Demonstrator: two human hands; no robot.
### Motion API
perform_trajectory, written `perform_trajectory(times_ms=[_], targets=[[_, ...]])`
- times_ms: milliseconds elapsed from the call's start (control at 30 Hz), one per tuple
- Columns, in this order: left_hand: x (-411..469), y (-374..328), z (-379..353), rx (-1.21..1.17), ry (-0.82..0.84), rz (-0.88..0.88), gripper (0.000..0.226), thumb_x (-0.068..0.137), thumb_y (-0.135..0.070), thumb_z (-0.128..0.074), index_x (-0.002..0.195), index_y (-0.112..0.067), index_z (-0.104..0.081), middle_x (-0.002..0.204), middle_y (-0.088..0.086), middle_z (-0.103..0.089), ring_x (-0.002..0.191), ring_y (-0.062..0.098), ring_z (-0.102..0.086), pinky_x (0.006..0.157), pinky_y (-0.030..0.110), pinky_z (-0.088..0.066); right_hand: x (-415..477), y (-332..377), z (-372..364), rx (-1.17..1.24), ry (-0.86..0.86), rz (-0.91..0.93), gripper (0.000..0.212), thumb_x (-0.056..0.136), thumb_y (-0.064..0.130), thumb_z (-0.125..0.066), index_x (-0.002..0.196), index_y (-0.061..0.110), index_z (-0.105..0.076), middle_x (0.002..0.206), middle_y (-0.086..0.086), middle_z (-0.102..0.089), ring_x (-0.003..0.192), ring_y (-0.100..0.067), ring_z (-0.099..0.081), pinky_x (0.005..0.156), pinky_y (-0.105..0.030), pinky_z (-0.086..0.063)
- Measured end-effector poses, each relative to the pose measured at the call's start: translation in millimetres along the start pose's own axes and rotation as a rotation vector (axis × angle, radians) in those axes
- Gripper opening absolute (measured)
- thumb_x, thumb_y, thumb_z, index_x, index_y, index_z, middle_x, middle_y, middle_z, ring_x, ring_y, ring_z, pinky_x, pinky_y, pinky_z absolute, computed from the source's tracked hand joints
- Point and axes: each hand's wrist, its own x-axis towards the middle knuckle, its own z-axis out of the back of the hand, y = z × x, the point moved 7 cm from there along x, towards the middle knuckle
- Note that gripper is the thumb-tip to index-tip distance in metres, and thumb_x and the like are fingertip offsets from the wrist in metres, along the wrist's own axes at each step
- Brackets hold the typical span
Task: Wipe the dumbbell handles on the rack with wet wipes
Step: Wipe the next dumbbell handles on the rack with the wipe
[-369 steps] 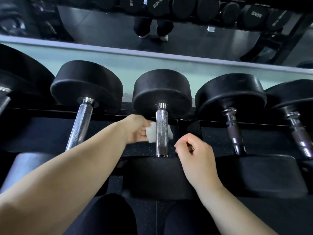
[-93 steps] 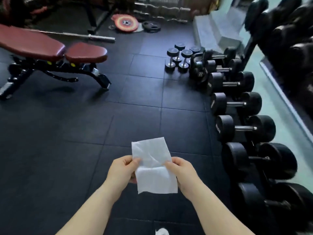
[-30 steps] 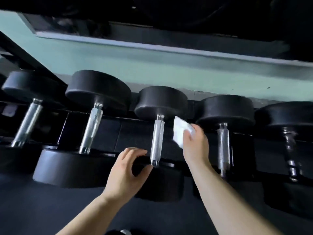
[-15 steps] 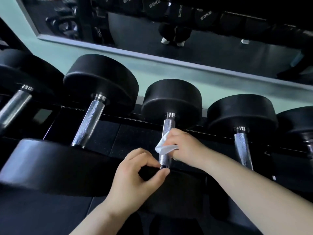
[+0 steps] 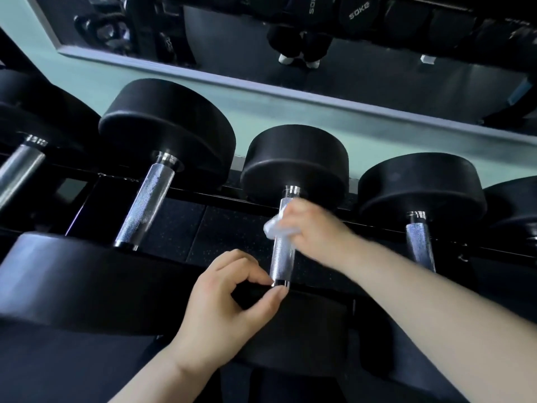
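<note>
The black rack [image 5: 203, 194] carries a row of black round-headed dumbbells, each lying with its chrome knurled handle pointing toward the viewer. The middle dumbbell [image 5: 293, 164] is the one being worked on. The right hand [image 5: 315, 228], blurred, is closed around the far part of its handle [image 5: 282, 258], just below the far head, with a crumpled white wet wipe [image 5: 273, 228] clamped between fingers and chrome. The wipe bulges out on the left of the handle. The left hand [image 5: 223, 309] sits on that dumbbell's near head [image 5: 302, 333], fingers curled over its top edge and thumb tip touching just under the handle's near collar.

Left of the middle dumbbell lies a larger dumbbell [image 5: 165, 132] with a bare handle, and beyond it another dumbbell's handle [image 5: 17, 173] shows at the frame edge. To the right of the middle dumbbell lies a neighbouring dumbbell [image 5: 421, 181], its handle partly hidden by the right forearm. Speckled black flooring [image 5: 232, 234] shows under the middle dumbbell's handle.

Behind the middle dumbbell runs a pale green wall [image 5: 290, 117] with a grey-framed mirror [image 5: 232, 53]. In the reflection, dumbbell ends bear the white word "SOKE" [image 5: 359, 10], and a person's dark trousers and white shoes [image 5: 299, 58] are visible.
</note>
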Motion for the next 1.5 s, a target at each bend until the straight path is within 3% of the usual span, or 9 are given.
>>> perform_trajectory(times_ms=[100,300,500,733,1000,1167,1267,1367,1500], targets=[[-0.3,0.3,0.4,0.012,-0.007,-0.011,0.014,0.07,-0.041,-0.063,0.072,-0.028,-0.057,0.081,-0.012,-0.057,0.072,0.0,-0.055,0.068,0.003,-0.037,12.2,-17.8,14.3,-0.092,-0.175,-0.162,0.026,0.088,0.004,-0.046,0.107,0.008,-0.064,0.106,0.0,-0.049,0.103,-0.02,-0.049,0.08,-0.022,-0.036],[0.1,1.4,-0.5,-0.013,0.001,-0.008,0.012,0.07,-0.041,-0.062,0.073,-0.03,-0.058,0.081,-0.013,-0.058,0.073,-0.001,-0.056,0.068,0.004,-0.038,-25.0,10.8,-19.7,-0.151,0.146,0.086,0.029,0.083,-0.003,-0.048,0.105,0.005,-0.065,0.098,-0.007,-0.048,0.093,-0.023,-0.049,0.07,-0.019,-0.033],[0.0,0.9,-0.2,-0.005,0.008,-0.01,0.014,0.069,-0.044,-0.062,0.074,-0.031,-0.058,0.083,-0.013,-0.057,0.073,-0.001,-0.055,0.068,0.004,-0.038,14.6,-13.3,14.7,-0.133,-0.154,-0.14,0.023,0.087,0.001,-0.045,0.1,0.003,-0.064,0.109,-0.009,-0.052,0.099,-0.026,-0.053,0.08,-0.03,-0.041],[-0.1,1.6,-1.2,-0.031,0.025,-0.003,0.013,0.069,-0.044,-0.061,0.076,-0.032,-0.059,0.083,-0.016,-0.058,0.074,-0.001,-0.056,0.068,0.003,-0.038,-23.5,4.4,-15.7,-0.064,0.059,-0.03,0.024,0.083,-0.002,-0.049,0.1,0.005,-0.066,0.094,-0.003,-0.046,0.091,-0.024,-0.052,0.076,-0.031,-0.041],[-0.1,0.7,-1.1,-0.006,0.027,-0.01,0.014,0.069,-0.045,-0.059,0.071,-0.031,-0.058,0.084,-0.012,-0.057,0.074,0.001,-0.055,0.068,0.004,-0.038,-3.3,-14.3,2.3,-0.015,-0.312,-0.251,0.026,0.088,0.002,-0.043,0.108,0.004,-0.06,0.117,-0.006,-0.047,0.096,-0.018,-0.049,0.067,-0.02,-0.029],[0.7,-2.1,-0.7,-0.015,0.028,-0.016,0.009,0.068,-0.042,-0.06,0.063,-0.036,-0.055,0.082,-0.012,-0.058,0.074,0.0,-0.055,0.069,0.003,-0.037,-37.7,-12.6,-15.2,0.306,-0.033,-0.258,0.012,0.085,0.016,-0.057,0.089,0.01,-0.067,0.087,0.006,-0.049,0.069,0.0,-0.048,0.064,-0.012,-0.037],[0.8,-1.2,-0.8,-0.01,0.028,-0.001,0.011,0.067,-0.043,-0.059,0.061,-0.035,-0.057,0.082,-0.013,-0.058,0.074,-0.001,-0.055,0.069,0.002,-0.037,-42.6,-32.5,-4.8,0.603,-0.235,-0.416,0.02,0.082,0.004,-0.056,0.078,0.023,-0.064,0.081,0.004,-0.062,0.071,-0.004,-0.058,0.072,-0.019,-0.045],[0.2,0.0,-1.7,-0.012,0.034,0.015,0.017,0.067,-0.044,-0.059,0.065,-0.027,-0.06,0.082,-0.013,-0.059,0.073,0.0,-0.056,0.068,0.003,-0.038,-46.2,-69.6,0.9,0.939,-0.464,-0.69,0.015,0.086,0.007,-0.053,0.097,0.015,-0.059,0.108,-0.013,-0.063,0.103,-0.028,-0.059,0.098,-0.04,-0.044],[0.4,-0.1,-0.8,-0.026,0.026,0.012,0.015,0.067,-0.043,-0.059,0.06,-0.03,-0.057,0.082,-0.012,-0.059,0.073,0.001,-0.056,0.068,0.003,-0.038,-30.9,-72.2,-12.0,1.049,-0.401,-0.715,0.007,0.087,0.01,-0.055,0.093,0.013,-0.057,0.102,-0.009,-0.062,0.098,-0.024,-0.058,0.095,-0.038,-0.044]])
